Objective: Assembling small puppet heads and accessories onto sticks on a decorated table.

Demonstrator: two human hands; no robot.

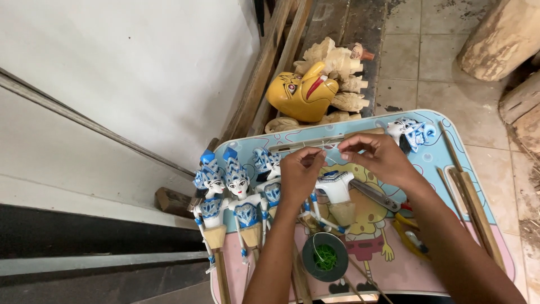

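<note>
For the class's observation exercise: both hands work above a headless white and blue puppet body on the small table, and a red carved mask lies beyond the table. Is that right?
Not quite. In the head view the carved mask is yellow, with only a red tongue. The rest stands: left hand and right hand work above the headless puppet body on the small table.

A headless white-and-blue puppet torso [335, 186] lies on the tabletop [450, 169], a thin white thread [331, 147] stretched taut above it.
</note>
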